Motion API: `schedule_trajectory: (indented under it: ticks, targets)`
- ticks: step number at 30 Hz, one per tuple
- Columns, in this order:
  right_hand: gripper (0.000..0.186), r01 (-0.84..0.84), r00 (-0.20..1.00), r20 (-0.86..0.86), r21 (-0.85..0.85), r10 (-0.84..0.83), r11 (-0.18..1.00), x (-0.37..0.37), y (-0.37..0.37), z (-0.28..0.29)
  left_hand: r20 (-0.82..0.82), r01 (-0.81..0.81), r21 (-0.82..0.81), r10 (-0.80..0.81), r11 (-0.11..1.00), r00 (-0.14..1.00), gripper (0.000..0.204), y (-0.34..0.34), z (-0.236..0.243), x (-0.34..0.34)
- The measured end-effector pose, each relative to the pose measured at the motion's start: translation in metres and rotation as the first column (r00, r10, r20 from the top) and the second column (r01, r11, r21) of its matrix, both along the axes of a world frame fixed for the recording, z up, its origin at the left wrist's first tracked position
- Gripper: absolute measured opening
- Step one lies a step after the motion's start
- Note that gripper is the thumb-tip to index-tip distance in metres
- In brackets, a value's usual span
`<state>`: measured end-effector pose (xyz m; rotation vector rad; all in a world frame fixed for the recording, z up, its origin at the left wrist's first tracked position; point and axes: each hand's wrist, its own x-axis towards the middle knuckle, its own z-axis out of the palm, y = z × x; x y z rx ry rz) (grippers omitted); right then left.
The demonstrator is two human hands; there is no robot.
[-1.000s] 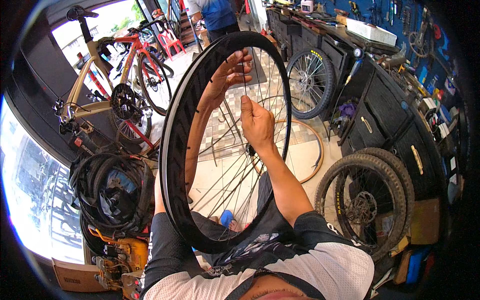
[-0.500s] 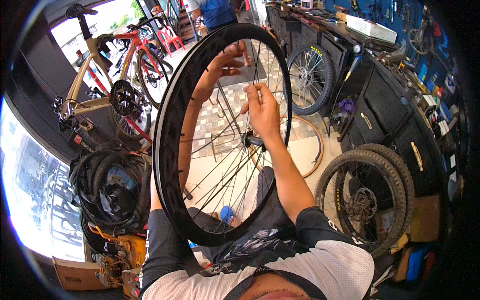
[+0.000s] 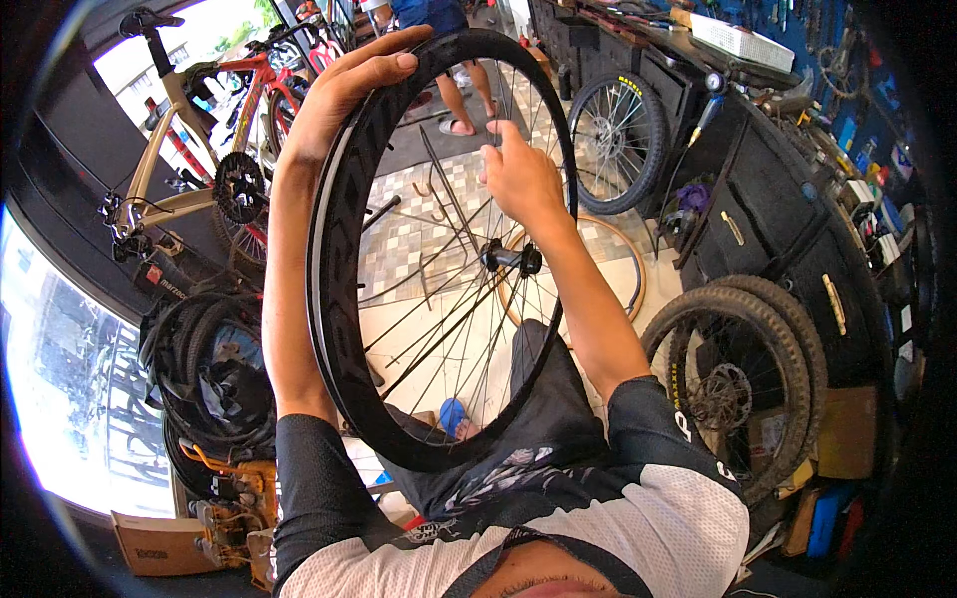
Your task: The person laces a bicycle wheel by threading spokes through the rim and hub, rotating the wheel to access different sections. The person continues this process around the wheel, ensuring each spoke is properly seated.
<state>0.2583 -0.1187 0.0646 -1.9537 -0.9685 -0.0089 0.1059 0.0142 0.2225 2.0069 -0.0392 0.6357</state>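
A black deep-rimmed bicycle wheel (image 3: 339, 339) stands upright and slightly turned in front of me, with its lower part over my lap. Thin dark spokes run to a black hub (image 3: 510, 259); several on the left side look loose, slanting free of the rim. My left hand (image 3: 361, 78) grips the rim at its upper left, thumb on the near side and fingers over the outer edge. Near the right side of the rim, my right hand (image 3: 524, 177) is closed among the spokes above the hub. What its fingertips pinch is too small to make out.
Bicycles (image 3: 179, 130) stand at the left beside bundled black tyres (image 3: 209, 369). To the right are knobby-tyred wheels (image 3: 733, 369) and dark drawers (image 3: 768, 219) under a cluttered workbench. A tan-edged tyre (image 3: 636, 284) lies on the floor. Another person's legs (image 3: 454, 105) show beyond the wheel.
My left hand has moved from inside the wheel to its outer upper-left rim and taken hold there. My right hand and the wheel have shifted slightly upward.
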Motion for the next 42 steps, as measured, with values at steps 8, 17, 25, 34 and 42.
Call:
schedule_trajectory:
  ticks: [8, 17, 25, 34, 42]
  targets:
    - [0.036, -0.452, 0.877, 0.189, 0.008, 0.442, 0.892, 0.003, 0.023, 0.006, 0.003, 0.044, 0.07, -0.044, 0.997, 0.999, 0.053, -0.001, 0.004, -0.003]
    - [0.034, -0.119, 0.95, 0.268, -0.163, 0.16, 0.979, 0.001, 0.022, 0.031, -0.003, 0.04, -0.098, -0.041, 0.994, 0.999, 0.055, 0.029, -0.006, -0.001]
    - [0.029, -0.216, 0.957, 0.2, 0.011, 0.209, 0.976, 0.022, 0.027, 0.005, 0.01, 0.078, -0.05, -0.078, 0.996, 0.997, 0.056, 0.034, -0.008, 0.004]
    - [0.033, -0.47, 0.86, 0.279, 0.105, 0.428, 0.876, -0.009, 0.032, -0.001, -0.004, 0.094, -0.081, -0.095, 0.992, 0.995, 0.051, 0.029, -0.008, 0.002]
    - [0.027, -0.526, 0.807, 0.257, -0.098, 0.532, 0.845, -0.025, 0.031, 0.008, -0.106, 0.023, 0.049, -0.017, 0.999, 0.994, 0.05, 0.026, 0.009, -0.014]
